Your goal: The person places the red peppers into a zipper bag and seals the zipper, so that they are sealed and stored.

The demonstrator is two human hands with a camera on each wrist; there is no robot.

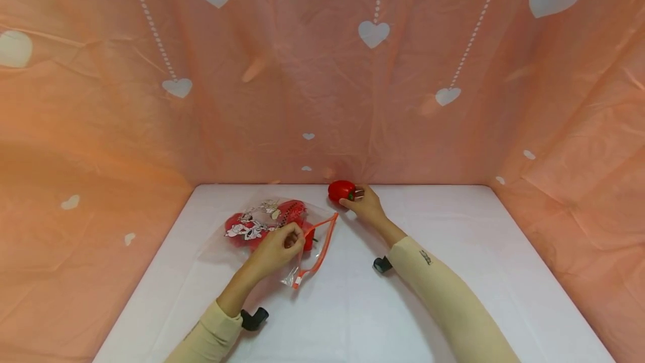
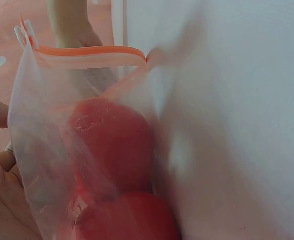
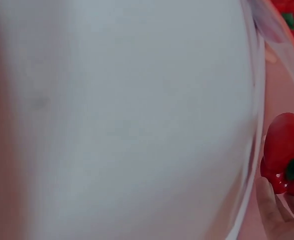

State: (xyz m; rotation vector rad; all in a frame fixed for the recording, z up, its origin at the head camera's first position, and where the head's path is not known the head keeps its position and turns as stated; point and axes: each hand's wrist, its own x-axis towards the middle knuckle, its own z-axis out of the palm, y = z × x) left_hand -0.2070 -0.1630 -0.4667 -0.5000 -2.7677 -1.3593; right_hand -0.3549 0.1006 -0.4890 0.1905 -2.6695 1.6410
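Observation:
In the head view, a clear zip bag (image 1: 248, 227) printed with white cartoon figures lies on the left half of the table. Several red bell peppers (image 1: 292, 210) show through its plastic, and its orange zip edge (image 1: 326, 242) stands parted toward the right. My left hand (image 1: 274, 248) pinches the near side of the bag's mouth between curled fingers and thumb. Beyond the mouth, at the far table edge, my right hand (image 1: 369, 206) grips a loose red bell pepper (image 1: 341, 190), its green stem end facing the palm. The right wrist view shows this pepper (image 3: 284, 145) above the fingertips (image 3: 267, 200).
The white table (image 1: 433, 223) ends at a pink-orange cloth backdrop (image 1: 322, 99) with white hearts, which also hangs along both sides. Dark wrist-worn devices stick out at the left sleeve (image 1: 214, 329) and the right sleeve (image 1: 428, 273).

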